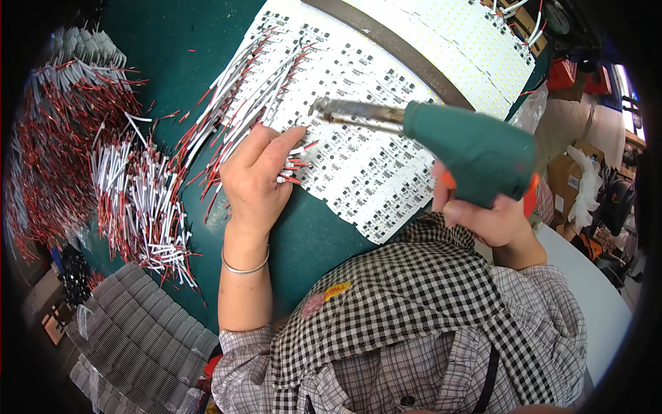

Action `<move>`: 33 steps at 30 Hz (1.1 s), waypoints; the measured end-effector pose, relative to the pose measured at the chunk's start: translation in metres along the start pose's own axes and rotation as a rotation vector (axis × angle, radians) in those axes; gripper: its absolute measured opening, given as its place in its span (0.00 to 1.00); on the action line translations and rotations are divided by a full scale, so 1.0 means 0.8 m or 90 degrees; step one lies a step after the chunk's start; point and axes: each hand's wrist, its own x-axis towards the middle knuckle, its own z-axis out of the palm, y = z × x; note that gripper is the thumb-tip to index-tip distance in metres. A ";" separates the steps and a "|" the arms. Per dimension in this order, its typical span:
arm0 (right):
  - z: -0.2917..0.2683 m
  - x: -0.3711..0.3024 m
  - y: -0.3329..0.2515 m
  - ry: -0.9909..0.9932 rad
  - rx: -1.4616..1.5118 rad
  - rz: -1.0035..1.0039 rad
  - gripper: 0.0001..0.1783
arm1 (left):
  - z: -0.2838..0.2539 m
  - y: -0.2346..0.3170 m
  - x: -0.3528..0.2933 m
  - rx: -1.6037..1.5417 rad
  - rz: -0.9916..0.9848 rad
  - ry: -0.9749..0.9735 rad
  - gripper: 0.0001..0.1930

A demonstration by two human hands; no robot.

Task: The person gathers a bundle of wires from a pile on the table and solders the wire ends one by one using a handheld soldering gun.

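My right hand (488, 219) is wrapped round the grip of a green soldering gun (476, 148) with an orange trigger. Its metal tip reaches left over a white circuit board panel (372, 179) covered in small dark parts. Close to the tip, my left hand (255, 176) rests over the panel's near left edge, fingers closed on a few short red and white wires (293, 168). Long red and white wires (238, 79) lie in rows over the panel's left part. Whether the tip touches the board I cannot tell.
Loose wires (141, 200) are heaped on the green table (289, 238), beside a larger bundled pile (52, 138) farther left. A dark curved bar (403, 52) crosses the panel. Stacked grey ridged strips (141, 324) are at lower left, cardboard boxes (569, 176) at right.
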 end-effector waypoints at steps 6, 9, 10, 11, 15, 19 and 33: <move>0.001 0.008 -0.018 0.144 0.200 -0.007 0.27 | -0.001 0.004 0.000 0.016 0.009 0.000 0.23; -0.004 0.005 -0.008 0.147 0.201 -0.027 0.32 | -0.002 0.010 0.002 0.018 0.006 -0.006 0.19; -0.005 0.005 -0.007 0.147 0.202 -0.029 0.32 | -0.005 0.011 0.003 0.020 0.007 -0.006 0.19; -0.006 0.005 -0.007 0.144 0.197 -0.032 0.32 | -0.007 0.013 0.005 0.044 0.009 -0.012 0.19; -0.014 0.001 -0.015 0.086 0.174 -0.002 0.27 | -0.011 0.014 0.007 0.121 0.055 0.064 0.17; -0.013 0.000 -0.012 0.086 0.193 -0.019 0.27 | -0.003 0.014 -0.007 -0.245 -0.080 0.166 0.09; -0.015 0.000 -0.013 0.111 0.180 -0.001 0.26 | 0.007 0.025 0.016 0.023 -0.068 0.074 0.23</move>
